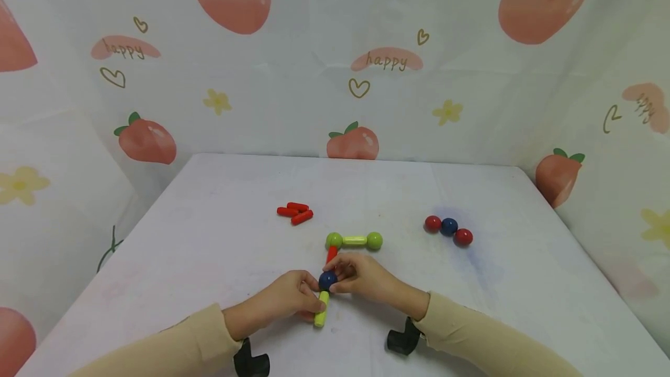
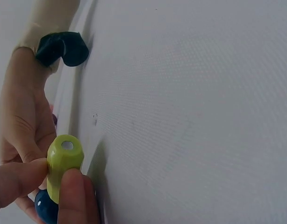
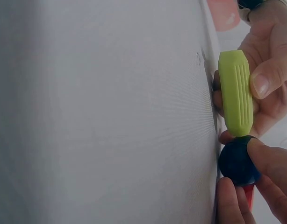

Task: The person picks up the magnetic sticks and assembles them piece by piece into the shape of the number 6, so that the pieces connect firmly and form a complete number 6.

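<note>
My left hand [image 1: 293, 295] pinches a yellow-green ridged magnetic stick [image 3: 236, 93] between thumb and fingers; a silvery disc shows in its end in the left wrist view. The stick's far end meets a dark blue ball [image 1: 327, 280]. That ball is held by my right hand [image 1: 366, 278], thumb and fingertips around it. From the ball a red stick [image 1: 331, 255], partly covered by the right fingers, leads up to a green ball [image 1: 334, 241]. A pale green stick [image 1: 355, 241] joins this ball to another green ball [image 1: 374, 241] on the right.
Several loose red sticks [image 1: 297, 212] lie farther back to the left. At the right, a red ball [image 1: 432, 224], a blue ball [image 1: 449, 226] and another red ball [image 1: 463, 237] sit in a row. All rest on a white-covered table [image 1: 220, 202] before a printed curtain [image 1: 293, 74].
</note>
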A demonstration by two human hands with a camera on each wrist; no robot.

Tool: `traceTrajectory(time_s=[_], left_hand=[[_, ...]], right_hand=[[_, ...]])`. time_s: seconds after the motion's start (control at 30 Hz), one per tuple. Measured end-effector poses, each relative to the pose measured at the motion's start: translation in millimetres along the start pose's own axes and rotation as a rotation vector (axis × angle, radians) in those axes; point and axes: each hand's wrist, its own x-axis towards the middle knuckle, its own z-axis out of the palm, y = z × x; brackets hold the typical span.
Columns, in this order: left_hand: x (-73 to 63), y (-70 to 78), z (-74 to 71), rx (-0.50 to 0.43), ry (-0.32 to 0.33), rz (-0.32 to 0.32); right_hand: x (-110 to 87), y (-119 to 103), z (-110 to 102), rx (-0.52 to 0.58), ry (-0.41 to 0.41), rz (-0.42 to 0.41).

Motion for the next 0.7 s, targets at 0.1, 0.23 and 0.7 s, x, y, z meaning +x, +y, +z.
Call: traceTrajectory(time_s=[0.1, 0.23, 0.7], left_hand=[[0.8, 0.0, 0.9, -0.005, 0.005, -0.001], [2.0, -0.3, 1.6, -0.008, 0.012, -0.012], [5.1, -2.7, 2.2, -0.054, -0.008, -0.021]], right_hand=[[0.0, -0.7, -0.1, 0.000, 0.001, 0.001], [-0.1, -1.3, -0.4, -0.010, 0.003, -0.007], [-0.9, -2.7, 0.6, 0.026, 0.006, -0.022]])
